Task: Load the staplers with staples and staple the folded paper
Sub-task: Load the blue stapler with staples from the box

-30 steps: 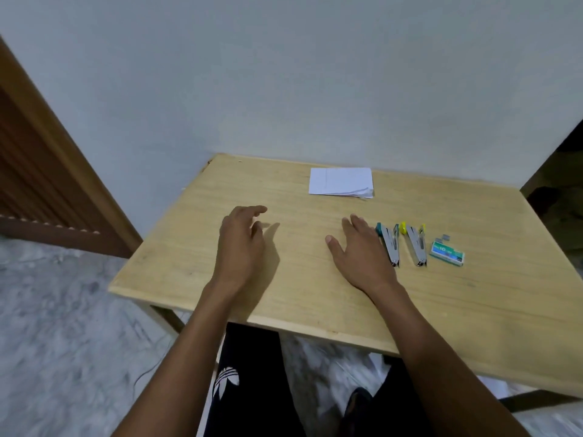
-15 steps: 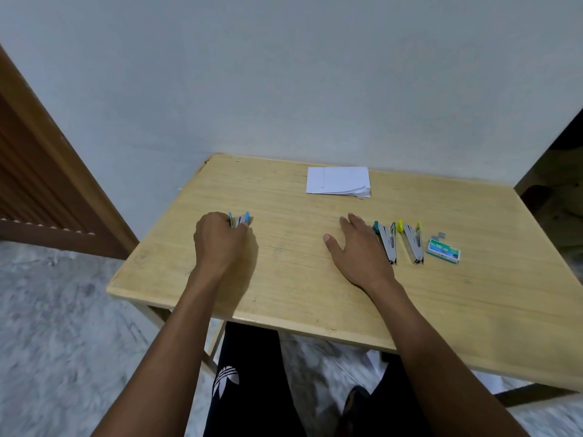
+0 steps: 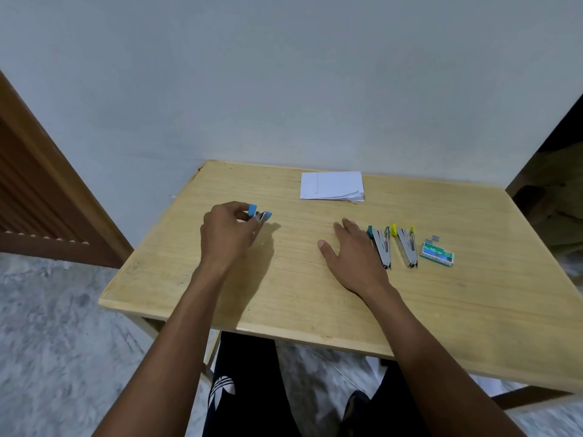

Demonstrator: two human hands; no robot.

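Saw light-wood table [image 3: 315, 294] set against pale wall [image 3: 284, 74]. Noted brown louvred door [image 3: 31, 190] at L, grey marbled floor [image 3: 47, 342], dark furniture [image 3: 552, 200] at R. Spotted black trousers [image 3: 246, 357] w/ white logo [image 3: 222, 387] below table edge.

Black trousers [image 3: 252, 357], white trefoil logo [image 3: 222, 388]

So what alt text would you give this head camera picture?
A person's left hand grips a small blue stapler over a wooden table, while the right hand lies flat beside a teal stapler and a yellow stapler. A staple box sits to their right; folded white paper lies near the wall.
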